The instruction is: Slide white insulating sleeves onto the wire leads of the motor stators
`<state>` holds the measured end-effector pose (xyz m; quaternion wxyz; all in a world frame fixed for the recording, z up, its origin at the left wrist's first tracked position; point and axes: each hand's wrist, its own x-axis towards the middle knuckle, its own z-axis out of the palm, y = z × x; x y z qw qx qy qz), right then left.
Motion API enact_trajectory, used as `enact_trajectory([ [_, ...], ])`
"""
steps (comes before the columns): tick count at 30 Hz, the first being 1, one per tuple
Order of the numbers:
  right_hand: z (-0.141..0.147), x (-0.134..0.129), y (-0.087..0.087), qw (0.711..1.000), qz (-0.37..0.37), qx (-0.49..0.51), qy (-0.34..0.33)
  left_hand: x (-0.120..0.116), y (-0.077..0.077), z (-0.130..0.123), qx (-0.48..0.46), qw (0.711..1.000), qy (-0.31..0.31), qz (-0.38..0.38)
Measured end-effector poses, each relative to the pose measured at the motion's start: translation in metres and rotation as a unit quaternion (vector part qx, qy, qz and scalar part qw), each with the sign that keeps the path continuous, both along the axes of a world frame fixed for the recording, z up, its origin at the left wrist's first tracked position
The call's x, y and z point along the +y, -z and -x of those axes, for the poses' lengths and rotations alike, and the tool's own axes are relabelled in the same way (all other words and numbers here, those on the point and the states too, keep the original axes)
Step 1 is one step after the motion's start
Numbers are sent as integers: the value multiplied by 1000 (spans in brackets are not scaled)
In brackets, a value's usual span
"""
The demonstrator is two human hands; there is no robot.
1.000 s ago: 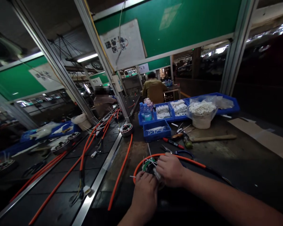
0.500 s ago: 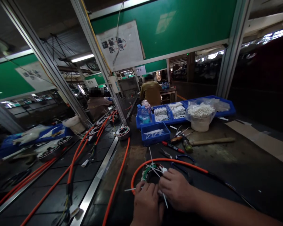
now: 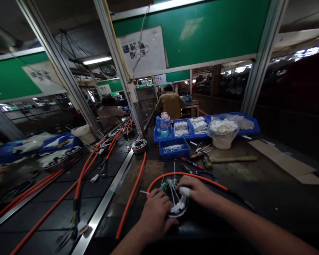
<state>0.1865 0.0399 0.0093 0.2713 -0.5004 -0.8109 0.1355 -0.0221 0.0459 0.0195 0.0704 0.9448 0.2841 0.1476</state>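
Observation:
A ring-shaped motor stator (image 3: 181,209) with a green circuit board and white cable ties (image 3: 172,193) across it lies on the bench in front of me. My left hand (image 3: 157,210) is curled round its left side, thumb at the near edge. At the far right rim is my right hand (image 3: 192,187), its fingers bent in and closed; what they hold is hidden. A white piece (image 3: 184,191) shows at the right hand's fingertips, too blurred to name. Behind the ring arcs an orange cable (image 3: 170,173).
Beyond the ring lie pliers (image 3: 199,173), a red marker-like tool (image 3: 192,163) and a hammer (image 3: 232,159). A blue tray (image 3: 174,148) of cable ties, blue bins (image 3: 199,134) and a white tub (image 3: 222,140) stand behind. Left runs a conveyor (image 3: 114,191) with orange cables. Co-workers sit farther off.
My right hand has moved up and away from the left hand to the far rim. More of the ring's near side shows, and the cable ties have shifted.

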Motion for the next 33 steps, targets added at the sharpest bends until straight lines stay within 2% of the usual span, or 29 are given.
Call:
enact_trajectory([
  [2,-21,-9,10,996,21,29,79,-7,-8,3,-20,999,-33,34],
  [4,-36,-18,23,986,46,-32,159,-12,-9,0,-63,992,-88,61],
  [5,-41,-22,28,979,57,-75,178,-13,-9,-2,-79,988,-108,75],
  [8,-48,-28,34,973,84,-142,163,-7,-9,-2,-79,983,-116,122],
  [12,-48,-25,26,966,106,-153,177,4,-20,10,-30,983,-58,174],
  [15,-45,-13,24,962,91,-171,195,2,-26,14,-12,984,-55,169],
  [21,-49,6,31,954,67,-190,224,-1,-24,12,-9,986,-50,160],
  [24,-59,-6,38,955,68,-197,210,3,-23,14,-5,985,-38,169],
  [29,-74,-43,49,973,39,-169,153,4,-19,13,-21,985,-57,159],
  [33,-82,-53,37,965,-5,-205,165,4,-18,12,-23,985,-50,164],
])
